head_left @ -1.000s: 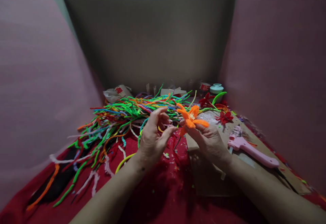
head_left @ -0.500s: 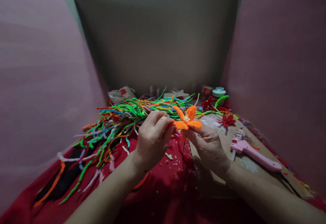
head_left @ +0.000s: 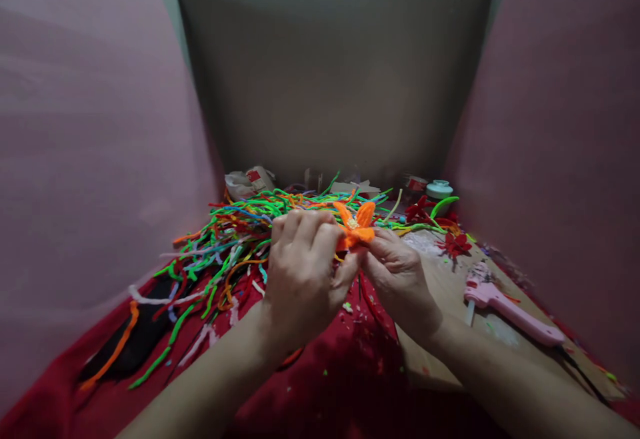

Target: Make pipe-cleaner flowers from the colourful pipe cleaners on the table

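An orange pipe-cleaner flower (head_left: pixel 361 234) with a pale yellow beaded centre is held up between my two hands, above the table. My left hand (head_left: pixel 306 266) has its fingers curled around the flower's left side, thumb reaching underneath; the back of the hand hides some petals. From the right, my right hand (head_left: pixel 397 266) pinches the flower low down, below the petals. The two hands meet under the bloom, so the exact grip and any stem between the fingertips are hidden.
A heap of multicoloured pipe cleaners (head_left: pixel 235 226) spreads behind and left. On the right, a pink glue gun (head_left: pixel 510 309) and a red flower (head_left: pixel 456 244) lie on a brown board (head_left: pixel 430 356). A turquoise-lidded jar (head_left: pixel 439 190) stands behind. Red cloth (head_left: pixel 345 386) covers the table.
My left hand has moved in to the right, under and around the flower, covering its left petals. The flower has tilted, and the view has shifted slightly left.
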Demonstrator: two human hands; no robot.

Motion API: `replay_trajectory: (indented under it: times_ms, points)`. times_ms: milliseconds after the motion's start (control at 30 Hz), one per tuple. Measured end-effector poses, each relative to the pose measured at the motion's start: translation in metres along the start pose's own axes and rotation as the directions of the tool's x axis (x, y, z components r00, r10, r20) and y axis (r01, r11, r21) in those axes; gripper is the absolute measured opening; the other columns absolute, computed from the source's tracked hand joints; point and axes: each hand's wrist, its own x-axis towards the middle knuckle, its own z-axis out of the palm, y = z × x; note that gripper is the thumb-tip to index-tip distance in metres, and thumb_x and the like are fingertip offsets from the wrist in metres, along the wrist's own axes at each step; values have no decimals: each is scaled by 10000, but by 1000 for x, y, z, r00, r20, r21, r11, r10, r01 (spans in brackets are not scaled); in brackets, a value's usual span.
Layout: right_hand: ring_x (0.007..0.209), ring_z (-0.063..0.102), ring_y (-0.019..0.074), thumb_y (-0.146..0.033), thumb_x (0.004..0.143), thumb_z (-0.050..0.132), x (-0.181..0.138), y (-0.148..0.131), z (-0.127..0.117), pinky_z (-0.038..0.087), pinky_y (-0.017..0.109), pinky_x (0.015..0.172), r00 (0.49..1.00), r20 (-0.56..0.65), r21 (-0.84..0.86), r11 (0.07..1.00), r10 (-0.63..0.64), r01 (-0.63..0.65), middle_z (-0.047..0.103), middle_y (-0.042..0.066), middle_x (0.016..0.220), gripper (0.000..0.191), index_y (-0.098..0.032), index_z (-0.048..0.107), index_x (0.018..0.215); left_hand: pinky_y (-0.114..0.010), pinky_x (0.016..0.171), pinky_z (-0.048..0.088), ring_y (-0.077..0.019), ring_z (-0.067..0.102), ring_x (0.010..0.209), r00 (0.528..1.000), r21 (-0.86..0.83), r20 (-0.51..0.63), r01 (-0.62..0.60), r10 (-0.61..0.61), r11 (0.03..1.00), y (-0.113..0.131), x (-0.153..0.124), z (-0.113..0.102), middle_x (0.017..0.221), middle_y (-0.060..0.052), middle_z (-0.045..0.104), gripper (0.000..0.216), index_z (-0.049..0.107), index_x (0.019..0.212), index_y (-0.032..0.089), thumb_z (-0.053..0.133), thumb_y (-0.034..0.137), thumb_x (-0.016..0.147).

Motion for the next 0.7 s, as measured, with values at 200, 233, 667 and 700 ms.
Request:
replay_trajectory:
  times_ms: [200,233,667,700]
  points:
    - [727,486,172,-181,847,490,8,-12,13,373,359,745,983,76,-308,933,-168,184,661,38,843,202,-186,639,710,-358,708,344,-192,472,740,988,177,59,-153,144,972,-12,1,-25,730,-45,563,76,567,742,174,535,196,808]
    - [727,479,176,-199,849,489,8,-14,16,375,356,733,978,80,-340,917,-190,206,663,44,846,208,-183,636,703,-353,683,334,-186,459,700,985,208,62,-170,161,963,-12,0,-26,675,-38,535,139,539,675,174,524,188,812]
    - [660,457,160,-251,841,483,11,-13,32,372,311,642,990,121,-97,992,-73,85,597,11,652,253,-202,627,639,-331,713,403,-161,543,715,970,-167,241,76,-34,983,-29,9,-54,721,-31,636,197,614,732,166,484,257,850]
    - [670,479,157,-266,842,495,11,-14,30,385,307,650,987,161,-15,999,-28,31,602,6,664,232,-209,652,679,-314,698,413,-151,549,701,971,-211,194,179,-138,961,-37,12,-59,713,-19,638,189,617,730,172,499,265,845]
